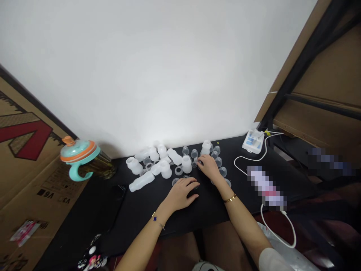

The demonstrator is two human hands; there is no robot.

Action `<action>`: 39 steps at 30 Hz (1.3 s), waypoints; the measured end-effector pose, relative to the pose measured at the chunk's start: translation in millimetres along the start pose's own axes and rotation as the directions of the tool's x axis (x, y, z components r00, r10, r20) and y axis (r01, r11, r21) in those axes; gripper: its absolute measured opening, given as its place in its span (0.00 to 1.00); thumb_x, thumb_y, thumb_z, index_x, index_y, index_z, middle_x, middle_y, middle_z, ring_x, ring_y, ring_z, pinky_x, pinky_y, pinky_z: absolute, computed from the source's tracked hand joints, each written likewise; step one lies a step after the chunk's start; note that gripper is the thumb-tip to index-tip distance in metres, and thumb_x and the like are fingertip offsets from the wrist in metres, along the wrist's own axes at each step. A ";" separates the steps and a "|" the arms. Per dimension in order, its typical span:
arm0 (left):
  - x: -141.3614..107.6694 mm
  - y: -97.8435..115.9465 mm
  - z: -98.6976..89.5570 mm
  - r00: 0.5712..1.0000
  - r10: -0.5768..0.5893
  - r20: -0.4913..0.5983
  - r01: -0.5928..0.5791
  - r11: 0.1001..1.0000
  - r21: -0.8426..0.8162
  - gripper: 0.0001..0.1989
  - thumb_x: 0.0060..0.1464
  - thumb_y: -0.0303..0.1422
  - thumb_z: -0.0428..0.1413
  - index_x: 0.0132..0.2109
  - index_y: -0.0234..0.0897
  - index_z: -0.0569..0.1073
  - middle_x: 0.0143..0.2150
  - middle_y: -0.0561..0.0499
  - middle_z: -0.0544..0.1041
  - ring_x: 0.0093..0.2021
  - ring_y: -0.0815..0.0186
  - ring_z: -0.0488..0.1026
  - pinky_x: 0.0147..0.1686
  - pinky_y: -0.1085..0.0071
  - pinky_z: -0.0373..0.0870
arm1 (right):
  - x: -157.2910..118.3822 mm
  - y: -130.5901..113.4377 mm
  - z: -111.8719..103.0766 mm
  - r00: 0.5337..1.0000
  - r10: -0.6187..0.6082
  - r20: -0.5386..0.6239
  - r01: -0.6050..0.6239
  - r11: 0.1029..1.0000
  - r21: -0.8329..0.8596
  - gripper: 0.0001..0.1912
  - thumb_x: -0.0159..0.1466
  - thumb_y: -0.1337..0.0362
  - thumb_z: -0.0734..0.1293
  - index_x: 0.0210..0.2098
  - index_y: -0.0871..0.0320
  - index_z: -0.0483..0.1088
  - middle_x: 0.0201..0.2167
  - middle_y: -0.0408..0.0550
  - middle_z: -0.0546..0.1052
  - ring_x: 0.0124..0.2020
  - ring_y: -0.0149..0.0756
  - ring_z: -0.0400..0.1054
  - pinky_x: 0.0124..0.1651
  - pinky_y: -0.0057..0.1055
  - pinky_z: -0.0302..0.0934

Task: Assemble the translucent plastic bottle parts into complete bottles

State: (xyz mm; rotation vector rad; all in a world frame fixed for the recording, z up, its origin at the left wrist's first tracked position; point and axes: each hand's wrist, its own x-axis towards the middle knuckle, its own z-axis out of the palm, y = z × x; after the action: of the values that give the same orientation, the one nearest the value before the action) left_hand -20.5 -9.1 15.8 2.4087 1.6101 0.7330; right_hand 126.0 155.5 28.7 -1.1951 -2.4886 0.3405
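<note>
White bottle-like pieces lie and stand in a group on the black table. Small clear domed caps are spread to the right of them, and clear rings lie among and in front of the white pieces. My left hand rests low over the table with its fingers apart, beside a clear ring and near another small clear piece. My right hand is closed at the fingertips around something small and clear, just in front of an upright white piece; its fingers partly hide the piece.
At the left stands a jug with a turquoise and orange lid, near a cardboard box. An open white case, a white cable and a blurred-out object lie at the right. A white wall rises behind.
</note>
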 end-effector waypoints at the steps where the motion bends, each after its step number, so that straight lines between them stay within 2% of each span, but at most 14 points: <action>1: 0.1 -0.7 -0.1 1.000 -0.004 -0.008 0.004 1.000 0.003 0.20 0.59 0.33 0.60 0.58 0.44 0.72 0.59 0.44 0.74 0.57 0.53 0.73 0.57 0.53 0.70 | 0.0 0.0 0.4 1.000 0.003 -0.002 -0.003 1.000 0.004 0.06 0.69 0.65 0.66 0.41 0.58 0.76 0.45 0.52 0.78 0.51 0.43 0.69 0.51 0.33 0.58; 4: 0.4 -3.1 -0.6 0.999 -0.012 -0.045 0.012 1.000 0.017 0.18 0.61 0.33 0.59 0.58 0.43 0.72 0.58 0.44 0.75 0.57 0.53 0.73 0.56 0.53 0.71 | 0.5 0.6 0.7 0.999 0.000 -0.042 0.002 0.999 0.052 0.06 0.69 0.67 0.64 0.39 0.58 0.75 0.45 0.52 0.78 0.50 0.42 0.70 0.51 0.34 0.58; 7: 0.3 -6.5 -1.5 0.992 -0.009 -0.122 0.013 0.999 0.031 0.17 0.63 0.33 0.56 0.58 0.43 0.72 0.57 0.43 0.75 0.56 0.54 0.74 0.55 0.54 0.72 | 0.6 -0.3 -3.6 0.983 -0.006 -0.182 0.048 0.973 0.225 0.08 0.69 0.66 0.62 0.38 0.57 0.73 0.48 0.54 0.77 0.51 0.42 0.70 0.55 0.36 0.60; 10: -0.2 -10.1 -3.4 0.974 -0.026 -0.226 0.036 0.999 0.041 0.16 0.65 0.33 0.54 0.58 0.43 0.71 0.56 0.43 0.75 0.55 0.55 0.75 0.54 0.55 0.73 | -1.7 -4.1 -12.4 0.946 0.049 -0.322 0.122 0.863 0.490 0.10 0.69 0.59 0.62 0.38 0.56 0.72 0.48 0.54 0.77 0.51 0.42 0.70 0.54 0.37 0.63; 12: -0.6 -11.9 -5.6 0.951 -0.049 -0.304 0.062 0.998 0.033 0.15 0.66 0.33 0.53 0.58 0.42 0.71 0.56 0.43 0.75 0.55 0.56 0.74 0.54 0.57 0.73 | -4.6 -7.5 -18.3 0.940 0.100 -0.325 0.146 0.745 0.651 0.13 0.68 0.54 0.63 0.38 0.56 0.72 0.47 0.53 0.78 0.49 0.43 0.71 0.51 0.37 0.66; 14: -1.2 -13.3 -8.0 0.924 -0.091 -0.372 0.100 0.995 0.005 0.16 0.66 0.33 0.53 0.60 0.42 0.69 0.57 0.43 0.75 0.55 0.57 0.75 0.54 0.58 0.74 | -7.8 -11.0 -22.5 0.965 0.107 -0.241 0.134 0.589 0.797 0.15 0.64 0.50 0.67 0.39 0.55 0.73 0.42 0.52 0.79 0.45 0.43 0.73 0.50 0.38 0.67; 17: -2.6 -15.4 -11.2 0.875 -0.191 -0.446 0.174 0.982 -0.080 0.23 0.65 0.37 0.56 0.64 0.42 0.64 0.57 0.42 0.75 0.51 0.59 0.77 0.51 0.60 0.76 | -12.2 -16.3 -25.1 0.999 0.036 0.010 -0.022 0.339 0.940 0.16 0.59 0.50 0.73 0.37 0.55 0.74 0.33 0.47 0.79 0.37 0.42 0.75 0.47 0.39 0.68; 19: -3.8 -16.5 -12.8 0.847 -0.250 -0.468 0.206 0.968 -0.145 0.30 0.63 0.40 0.59 0.67 0.43 0.58 0.58 0.41 0.73 0.47 0.60 0.78 0.48 0.61 0.77 | -14.6 -20.1 -24.8 0.987 -0.055 0.150 -0.133 0.226 0.965 0.16 0.56 0.52 0.76 0.35 0.56 0.75 0.30 0.45 0.79 0.36 0.40 0.75 0.47 0.38 0.68; 21: -4.8 -16.8 -14.2 0.836 -0.284 -0.470 0.214 0.957 -0.198 0.36 0.61 0.42 0.60 0.69 0.43 0.53 0.60 0.40 0.72 0.46 0.61 0.78 0.47 0.61 0.78 | -16.5 -23.9 -22.8 0.956 -0.158 0.248 -0.223 0.161 0.961 0.15 0.54 0.55 0.78 0.34 0.57 0.76 0.30 0.44 0.79 0.34 0.37 0.75 0.47 0.36 0.68; 24: -5.2 -15.3 -15.4 0.833 -0.289 -0.471 0.201 0.952 -0.229 0.35 0.61 0.43 0.60 0.69 0.44 0.54 0.60 0.40 0.72 0.46 0.61 0.78 0.44 0.62 0.79 | -18.7 -28.8 -18.0 0.894 -0.282 0.348 -0.329 0.113 0.938 0.15 0.53 0.56 0.79 0.34 0.60 0.77 0.30 0.45 0.80 0.32 0.34 0.74 0.44 0.33 0.68; 27: -4.7 -12.9 -14.6 0.826 -0.278 -0.491 0.187 0.956 -0.226 0.30 0.61 0.42 0.59 0.65 0.42 0.60 0.59 0.40 0.72 0.45 0.61 0.78 0.43 0.63 0.79 | -20.0 -31.8 -13.7 0.856 -0.331 0.396 -0.398 0.065 0.915 0.16 0.53 0.57 0.80 0.35 0.61 0.78 0.31 0.46 0.80 0.32 0.32 0.74 0.43 0.31 0.68; 35: -4.4 -11.3 -13.0 0.806 -0.276 -0.524 0.173 0.956 -0.238 0.22 0.62 0.38 0.59 0.60 0.42 0.65 0.57 0.41 0.73 0.43 0.63 0.77 0.41 0.66 0.78 | -20.6 -35.9 -12.7 0.841 -0.324 0.434 -0.448 0.032 0.893 0.17 0.53 0.57 0.80 0.34 0.62 0.78 0.30 0.45 0.79 0.30 0.30 0.73 0.41 0.28 0.67; 37: -4.0 -10.8 -14.4 0.804 -0.273 -0.528 0.172 0.957 -0.233 0.19 0.62 0.38 0.58 0.58 0.42 0.67 0.56 0.42 0.73 0.46 0.61 0.77 0.41 0.66 0.78 | -20.3 -36.2 -13.4 0.842 -0.321 0.434 -0.440 0.057 0.896 0.18 0.52 0.56 0.80 0.35 0.62 0.78 0.29 0.44 0.78 0.30 0.30 0.72 0.41 0.29 0.67; 39: -3.4 -10.4 -16.0 0.807 -0.280 -0.520 0.182 0.955 -0.232 0.17 0.62 0.38 0.58 0.56 0.41 0.69 0.55 0.41 0.74 0.48 0.59 0.76 0.40 0.66 0.78 | -18.9 -33.9 -15.8 0.847 -0.321 0.424 -0.399 0.143 0.905 0.19 0.54 0.53 0.79 0.35 0.62 0.78 0.30 0.45 0.78 0.30 0.31 0.72 0.41 0.30 0.67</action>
State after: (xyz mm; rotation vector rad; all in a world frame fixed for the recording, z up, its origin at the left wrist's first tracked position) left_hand -37.7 -10.1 24.6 1.9221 1.8872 1.5470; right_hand 119.8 120.7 51.3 -0.4922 -1.6562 2.2377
